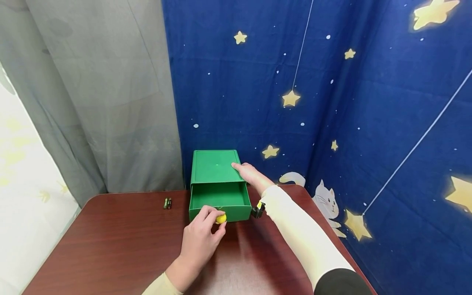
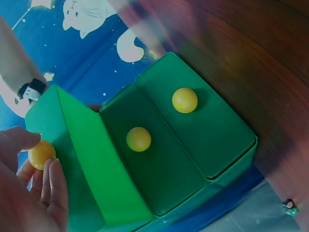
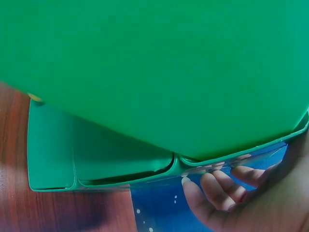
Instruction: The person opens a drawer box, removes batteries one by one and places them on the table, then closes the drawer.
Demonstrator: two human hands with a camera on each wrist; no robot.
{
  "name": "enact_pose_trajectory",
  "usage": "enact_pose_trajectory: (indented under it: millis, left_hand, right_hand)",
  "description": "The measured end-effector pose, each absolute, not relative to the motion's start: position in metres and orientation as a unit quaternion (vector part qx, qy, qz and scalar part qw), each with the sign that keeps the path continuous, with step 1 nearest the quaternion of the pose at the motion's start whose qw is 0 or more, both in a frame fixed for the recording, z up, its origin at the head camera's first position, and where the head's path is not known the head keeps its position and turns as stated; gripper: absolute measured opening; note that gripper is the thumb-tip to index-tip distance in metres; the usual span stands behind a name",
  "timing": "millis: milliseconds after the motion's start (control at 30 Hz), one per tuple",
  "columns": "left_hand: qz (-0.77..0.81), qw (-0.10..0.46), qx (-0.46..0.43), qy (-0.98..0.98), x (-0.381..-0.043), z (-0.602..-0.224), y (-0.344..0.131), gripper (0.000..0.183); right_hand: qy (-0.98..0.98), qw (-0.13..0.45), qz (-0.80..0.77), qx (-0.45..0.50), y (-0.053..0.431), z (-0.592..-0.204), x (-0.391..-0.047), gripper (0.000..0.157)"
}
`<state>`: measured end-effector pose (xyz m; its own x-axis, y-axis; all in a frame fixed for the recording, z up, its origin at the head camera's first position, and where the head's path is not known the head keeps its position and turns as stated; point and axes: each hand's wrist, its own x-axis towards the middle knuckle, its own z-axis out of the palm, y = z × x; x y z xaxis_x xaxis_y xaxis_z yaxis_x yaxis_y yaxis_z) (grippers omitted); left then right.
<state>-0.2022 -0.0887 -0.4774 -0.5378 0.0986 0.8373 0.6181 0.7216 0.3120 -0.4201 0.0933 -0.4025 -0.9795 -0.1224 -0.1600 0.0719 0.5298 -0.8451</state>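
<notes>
A green drawer cabinet (image 1: 215, 162) stands at the back of the table with its top drawer (image 1: 237, 214) pulled out. My left hand (image 1: 202, 235) pinches the round yellow knob (image 1: 221, 218) on that drawer's front between thumb and fingers. The drawer's inside looks bare in the head view. Two lower drawer fronts (image 2: 161, 179), flush in the cabinet, each carry a yellow knob (image 2: 139, 139) in the left wrist view. At the cabinet's right side my right hand (image 1: 252, 174) holds its upper edge, thumb on top. Its fingers (image 3: 215, 191) bend against the side wall in the right wrist view.
Two small batteries (image 1: 167, 203) lie on the brown table (image 1: 121, 237) left of the cabinet. A blue star-patterned curtain (image 1: 228, 102) and a grey curtain (image 1: 121, 123) hang close behind. A small black device (image 1: 258, 209) sits on the right wrist.
</notes>
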Motion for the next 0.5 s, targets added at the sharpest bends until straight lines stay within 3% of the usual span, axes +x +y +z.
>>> enact_pose_trajectory:
  millis: [500]
  left_hand:
    - [-0.297,0.432,-0.196,-0.829,-0.237,-0.481,-0.089,0.027]
  right_hand:
    - [0.867,0.104,-0.488,-0.014,0.094,-0.401,-0.42,0.073]
